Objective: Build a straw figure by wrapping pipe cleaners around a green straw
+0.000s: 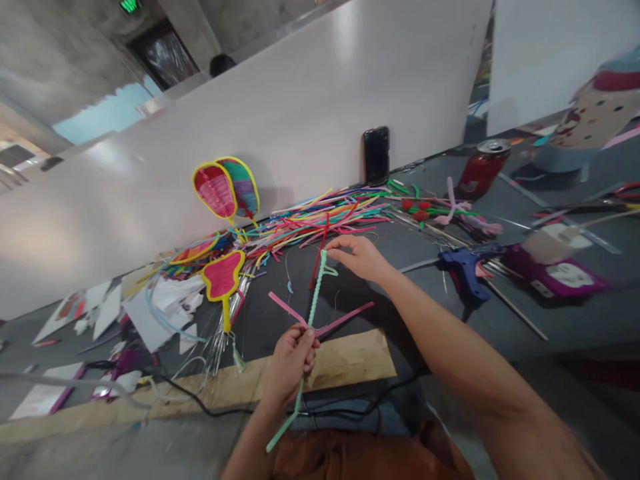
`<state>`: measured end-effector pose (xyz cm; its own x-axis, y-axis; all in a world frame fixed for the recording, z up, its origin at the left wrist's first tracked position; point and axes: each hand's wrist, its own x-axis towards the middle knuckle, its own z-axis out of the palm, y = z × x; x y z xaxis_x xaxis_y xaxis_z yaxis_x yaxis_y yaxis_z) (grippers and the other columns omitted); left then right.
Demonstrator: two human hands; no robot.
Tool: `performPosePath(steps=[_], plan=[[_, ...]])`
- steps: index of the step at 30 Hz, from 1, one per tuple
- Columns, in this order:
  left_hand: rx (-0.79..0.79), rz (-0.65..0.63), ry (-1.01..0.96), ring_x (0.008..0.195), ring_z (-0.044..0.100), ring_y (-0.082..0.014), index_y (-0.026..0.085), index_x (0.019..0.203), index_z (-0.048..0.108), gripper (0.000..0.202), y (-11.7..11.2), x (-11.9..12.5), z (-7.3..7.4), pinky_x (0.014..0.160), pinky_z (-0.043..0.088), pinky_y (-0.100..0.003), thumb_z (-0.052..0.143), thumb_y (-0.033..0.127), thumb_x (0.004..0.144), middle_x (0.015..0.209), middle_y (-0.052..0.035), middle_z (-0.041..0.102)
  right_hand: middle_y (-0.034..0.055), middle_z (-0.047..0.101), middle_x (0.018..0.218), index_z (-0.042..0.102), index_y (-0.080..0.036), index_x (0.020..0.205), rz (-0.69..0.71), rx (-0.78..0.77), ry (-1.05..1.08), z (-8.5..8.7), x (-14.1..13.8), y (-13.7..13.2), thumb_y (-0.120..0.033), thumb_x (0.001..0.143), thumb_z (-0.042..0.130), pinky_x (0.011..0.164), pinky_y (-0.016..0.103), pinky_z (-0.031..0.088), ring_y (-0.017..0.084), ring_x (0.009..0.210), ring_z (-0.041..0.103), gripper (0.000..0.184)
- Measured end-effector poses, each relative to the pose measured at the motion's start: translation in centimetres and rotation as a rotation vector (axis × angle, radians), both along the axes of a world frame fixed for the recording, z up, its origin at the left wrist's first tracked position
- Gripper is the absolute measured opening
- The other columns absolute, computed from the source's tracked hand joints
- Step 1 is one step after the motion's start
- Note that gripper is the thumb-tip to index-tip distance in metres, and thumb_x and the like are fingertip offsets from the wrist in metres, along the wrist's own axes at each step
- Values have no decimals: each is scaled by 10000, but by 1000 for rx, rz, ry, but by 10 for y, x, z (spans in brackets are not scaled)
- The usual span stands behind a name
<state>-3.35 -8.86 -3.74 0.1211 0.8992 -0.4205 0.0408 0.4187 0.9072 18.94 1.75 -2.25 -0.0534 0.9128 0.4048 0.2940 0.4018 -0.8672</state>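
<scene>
My left hand [293, 357] is closed around a mint-green pipe cleaner [316, 297], whose upper part looks twisted or coiled into a stem. Below the fist its loose tail bends off to the lower left. A pink pipe cleaner [350, 317] crosses at the same grip, its two ends spreading in a V. At the stem's top, my right hand [363, 259] pinches the green tip between thumb and fingers. A small green loop [330, 271] sticks out to the right just under that pinch. Behind the stem lies a red pipe cleaner [325, 233].
Colourful pipe cleaners [320, 217] are heaped along the white partition [320, 113]. Fan shapes [223, 277] and paper scraps [160, 303] lie left. A phone [376, 157] leans behind. On the right are a blue glue gun [467, 270], a red can [484, 167] and a purple box [555, 277].
</scene>
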Motion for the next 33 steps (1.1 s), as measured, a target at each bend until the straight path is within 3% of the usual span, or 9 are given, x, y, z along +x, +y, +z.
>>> performPosePath(steps=[8, 13, 19, 26, 29, 31, 33], plan=[[11, -24, 116, 368, 426, -43, 158, 722, 516, 343, -4, 1, 11, 353, 357, -159, 648, 474, 713, 531, 47, 552, 21, 696, 801, 682, -166, 826, -16, -58, 46, 9, -4, -7, -282, 801, 559, 750, 271, 435, 164, 766, 614, 171], [-2, -4, 113, 344, 426, -57, 157, 674, 514, 371, -2, 2, 6, 341, 331, -161, 618, 508, 730, 427, 62, 482, 30, 698, 816, 683, -162, 830, -35, -68, 43, 9, -4, -7, -288, 802, 558, 766, 276, 433, 169, 780, 615, 179], [-38, -125, 29, 426, 500, -69, 140, 814, 567, 350, 0, -5, 6, 428, 412, -177, 755, 373, 633, 526, 39, 570, 25, 693, 795, 683, -174, 838, -54, -115, 48, 2, -6, -4, -301, 799, 553, 709, 281, 437, 163, 733, 604, 186], [-62, -190, 3, 472, 529, -91, 133, 771, 602, 310, -4, -7, 13, 464, 432, -197, 723, 402, 675, 548, 6, 581, 23, 691, 761, 687, -169, 823, -42, -149, 111, 4, -2, -5, -297, 735, 624, 658, 272, 448, 146, 672, 590, 168], [-77, -332, -32, 608, 614, -141, 156, 873, 650, 312, -8, -14, 23, 583, 498, -247, 705, 407, 696, 705, -52, 659, 21, 680, 733, 695, -168, 818, -48, -159, 109, 4, 3, -4, -305, 738, 620, 631, 273, 440, 140, 635, 570, 176], [-41, -440, 9, 838, 653, -209, 192, 1045, 657, 427, -5, -24, 35, 763, 513, -318, 727, 387, 672, 960, -107, 688, 21, 672, 722, 698, -163, 823, -30, -165, 116, 5, 5, -4, -314, 740, 620, 616, 271, 435, 136, 621, 560, 189], [78, -530, 113, 1002, 616, -269, 201, 1036, 688, 435, 5, -36, 49, 880, 475, -370, 760, 333, 628, 1068, -124, 673, 22, 670, 718, 697, -158, 822, 4, -176, 137, 6, 4, -5, -315, 740, 622, 619, 270, 437, 135, 623, 562, 192]])
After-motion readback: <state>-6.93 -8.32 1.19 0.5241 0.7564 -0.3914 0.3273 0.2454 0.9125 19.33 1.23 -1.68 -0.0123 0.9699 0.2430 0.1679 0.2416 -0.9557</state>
